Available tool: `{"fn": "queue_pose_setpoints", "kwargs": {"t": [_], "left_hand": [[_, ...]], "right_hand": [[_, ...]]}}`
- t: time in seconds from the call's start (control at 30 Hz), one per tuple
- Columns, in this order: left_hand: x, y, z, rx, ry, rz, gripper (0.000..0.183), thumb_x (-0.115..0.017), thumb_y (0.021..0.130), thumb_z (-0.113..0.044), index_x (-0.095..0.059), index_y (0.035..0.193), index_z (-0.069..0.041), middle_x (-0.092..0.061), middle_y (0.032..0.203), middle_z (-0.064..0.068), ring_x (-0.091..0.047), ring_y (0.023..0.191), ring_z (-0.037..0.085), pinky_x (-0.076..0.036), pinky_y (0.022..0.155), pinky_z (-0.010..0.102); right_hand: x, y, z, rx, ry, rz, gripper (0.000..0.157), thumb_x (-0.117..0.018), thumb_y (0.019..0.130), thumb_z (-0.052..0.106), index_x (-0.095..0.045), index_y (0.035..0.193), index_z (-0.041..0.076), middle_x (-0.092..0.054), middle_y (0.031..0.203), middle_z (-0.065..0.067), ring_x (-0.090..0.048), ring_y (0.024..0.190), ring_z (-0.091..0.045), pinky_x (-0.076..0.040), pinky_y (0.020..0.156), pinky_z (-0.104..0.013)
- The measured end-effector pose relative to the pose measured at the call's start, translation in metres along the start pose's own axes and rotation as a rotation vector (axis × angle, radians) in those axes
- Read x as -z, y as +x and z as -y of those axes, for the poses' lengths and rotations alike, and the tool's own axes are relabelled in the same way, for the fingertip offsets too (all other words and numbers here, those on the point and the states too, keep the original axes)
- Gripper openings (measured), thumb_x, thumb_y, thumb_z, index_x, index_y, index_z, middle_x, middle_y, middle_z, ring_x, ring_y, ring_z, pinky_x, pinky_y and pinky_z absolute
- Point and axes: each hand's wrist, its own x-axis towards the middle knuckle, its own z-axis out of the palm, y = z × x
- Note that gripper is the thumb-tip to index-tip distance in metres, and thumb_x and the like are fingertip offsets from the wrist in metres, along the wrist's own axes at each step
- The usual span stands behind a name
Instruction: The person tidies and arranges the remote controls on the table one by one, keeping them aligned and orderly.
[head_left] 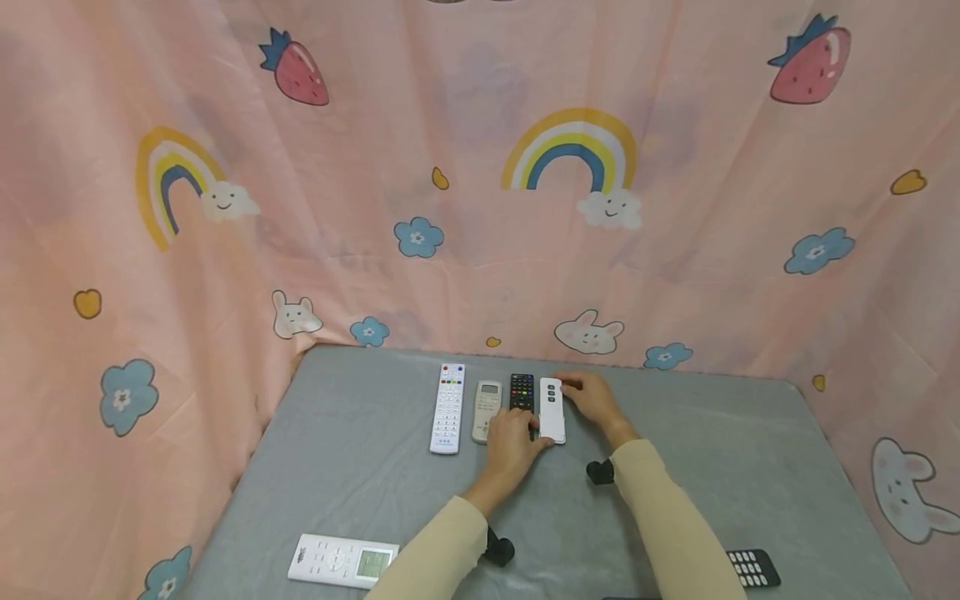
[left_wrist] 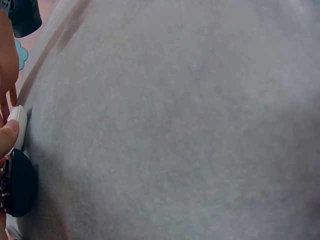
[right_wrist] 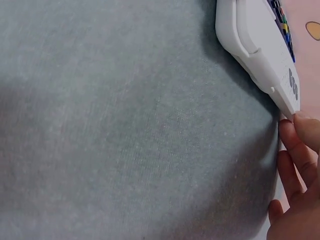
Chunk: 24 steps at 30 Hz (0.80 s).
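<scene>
In the head view, a white remote control (head_left: pixel 552 412) with a few dark buttons lies upright at the right end of a row. My right hand (head_left: pixel 597 402) pinches its far right corner between thumb and index finger; the right wrist view shows the thumb (right_wrist: pixel 306 129) at that corner. Left of it lies a black remote control (head_left: pixel 522 390) with coloured buttons, its near half covered by my left hand (head_left: pixel 512 450). The left fingers bend loosely over the black remote, while the left thumb (left_wrist: pixel 9 136) touches the near end of the white one.
Farther left in the row lie a beige remote (head_left: pixel 487 398) with a small display and a long white remote (head_left: pixel 447 408). Nearer me are a white remote with a large display (head_left: pixel 337 560) and a black remote (head_left: pixel 756 568), partly behind the sleeves. A pink curtain (head_left: pixel 480 283) borders the grey table.
</scene>
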Motion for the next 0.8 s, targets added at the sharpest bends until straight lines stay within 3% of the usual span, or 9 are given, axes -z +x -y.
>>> {"fn": "queue_pose_setpoints", "kwargs": {"t": [0.2, 0.47, 0.63, 0.8], "left_hand": [[0.002, 0.0, 0.0, 0.006, -0.004, 0.006, 0.034, -0.089, 0.065, -0.044, -0.073, 0.082, -0.02, -0.071, 0.08, -0.007, -0.051, 0.071, 0.01, -0.038, 0.066, 0.023], [0.011, 0.002, 0.004, 0.002, -0.091, -0.032, 0.031, -0.09, 0.066, -0.041, -0.074, 0.081, -0.019, -0.058, 0.063, -0.01, -0.044, 0.065, 0.004, -0.034, 0.06, 0.018], [0.04, 0.001, 0.016, -0.002, -0.235, 0.013, 0.024, -0.086, 0.074, -0.035, -0.074, 0.084, -0.017, -0.055, 0.063, -0.008, -0.043, 0.064, 0.004, -0.035, 0.06, 0.017], [0.082, -0.013, 0.047, -0.008, -0.41, 0.059, 0.018, -0.084, 0.078, -0.025, -0.075, 0.087, -0.013, -0.065, 0.071, -0.003, -0.052, 0.065, 0.002, -0.045, 0.061, 0.018]], "right_hand": [[-0.001, 0.004, 0.0, -0.074, -0.02, 0.032, 0.03, -0.056, 0.099, 0.008, -0.065, 0.127, 0.001, -0.066, 0.128, -0.02, -0.059, 0.122, -0.039, -0.044, 0.106, -0.055], [0.003, 0.0, 0.004, -0.075, -0.054, -0.01, 0.032, -0.053, 0.1, 0.011, -0.061, 0.13, 0.001, -0.064, 0.13, -0.022, -0.059, 0.122, -0.039, -0.045, 0.105, -0.055], [0.003, -0.011, 0.028, -0.002, -0.034, -0.104, 0.031, -0.055, 0.098, 0.009, -0.063, 0.127, 0.002, -0.066, 0.124, -0.021, -0.06, 0.117, -0.037, -0.047, 0.101, -0.055], [-0.01, -0.033, 0.055, 0.041, -0.035, -0.178, 0.028, -0.06, 0.095, 0.009, -0.067, 0.121, 0.002, -0.07, 0.112, -0.018, -0.062, 0.105, -0.033, -0.047, 0.094, -0.051]]}}
